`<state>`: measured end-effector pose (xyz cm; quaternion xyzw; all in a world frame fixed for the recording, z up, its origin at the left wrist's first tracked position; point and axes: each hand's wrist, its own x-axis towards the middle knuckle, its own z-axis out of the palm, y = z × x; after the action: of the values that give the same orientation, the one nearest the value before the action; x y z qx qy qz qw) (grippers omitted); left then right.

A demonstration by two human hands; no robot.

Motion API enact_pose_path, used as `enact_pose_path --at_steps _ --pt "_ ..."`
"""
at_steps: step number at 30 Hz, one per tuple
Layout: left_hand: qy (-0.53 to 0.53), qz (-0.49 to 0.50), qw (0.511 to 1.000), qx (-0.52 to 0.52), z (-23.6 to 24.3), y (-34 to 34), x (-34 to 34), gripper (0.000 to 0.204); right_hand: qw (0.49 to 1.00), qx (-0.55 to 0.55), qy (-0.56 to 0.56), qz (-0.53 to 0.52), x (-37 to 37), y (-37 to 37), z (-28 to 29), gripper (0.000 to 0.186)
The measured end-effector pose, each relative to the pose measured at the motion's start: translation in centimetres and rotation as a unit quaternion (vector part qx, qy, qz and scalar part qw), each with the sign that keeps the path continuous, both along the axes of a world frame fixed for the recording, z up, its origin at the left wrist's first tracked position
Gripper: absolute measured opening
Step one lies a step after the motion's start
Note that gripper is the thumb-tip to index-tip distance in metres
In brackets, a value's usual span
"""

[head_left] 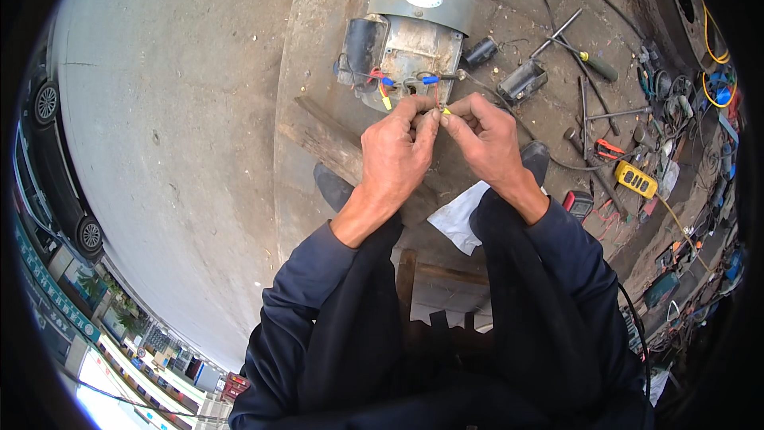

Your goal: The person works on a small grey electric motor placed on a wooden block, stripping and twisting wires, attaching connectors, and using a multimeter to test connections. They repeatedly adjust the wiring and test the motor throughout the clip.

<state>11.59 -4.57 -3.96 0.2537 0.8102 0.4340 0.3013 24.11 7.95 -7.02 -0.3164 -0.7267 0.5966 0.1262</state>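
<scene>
A grey electric motor [414, 54] with a rounded end cover lies on the ground in front of me. Wires with blue sleeves [430, 80] and a yellow-sleeved wire end [386, 102] stick out of its near side. Just before the motor, my left hand [394, 143] and my right hand [488, 142] meet, fingertips closed in a pinch. A small yellow sleeve [446, 111] shows at my right fingertips, on a thin wire. My left fingertips grip what looks like the wire's end; fingers partly hide it.
A wooden plank [322, 139] lies left of my hands. Right of the motor are a black open box [522, 81], a screwdriver [598, 66], T-handled wrenches [585, 72] and a yellow push-button control [636, 180]. A white cloth [461, 219] lies by my foot. Tangled cables and tools line the far right.
</scene>
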Motion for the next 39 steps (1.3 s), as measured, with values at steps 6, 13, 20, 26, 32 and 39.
enact_pose_path --at_steps 6,13,20,26,32,39 --pt "-0.034 -0.018 0.998 -0.047 0.7 0.6 -0.7 0.019 1.000 -0.005 -0.005 0.001 0.0 0.0 0.0 0.013" --pt "-0.100 -0.019 0.991 -0.084 0.5 1.4 -1.6 0.019 0.997 -0.068 0.019 0.012 0.2 0.1 0.2 0.014" --pt "-0.164 -0.006 0.983 -0.080 0.2 1.2 -1.5 0.017 0.931 -0.365 -0.030 -0.001 0.2 0.4 -0.2 0.033" --pt "-0.178 -0.023 0.980 -0.084 0.6 1.3 -1.9 0.015 0.865 -0.501 0.003 -0.036 0.1 0.3 -0.3 0.030" --pt "-0.181 -0.030 0.980 -0.079 0.7 1.3 -1.9 0.014 0.863 -0.503 0.000 -0.047 0.3 0.5 -0.4 0.022" --pt "-0.098 -0.032 0.992 -0.078 0.3 1.3 -1.3 0.016 0.954 -0.295 0.029 -0.055 -0.2 -0.8 -0.1 0.018"
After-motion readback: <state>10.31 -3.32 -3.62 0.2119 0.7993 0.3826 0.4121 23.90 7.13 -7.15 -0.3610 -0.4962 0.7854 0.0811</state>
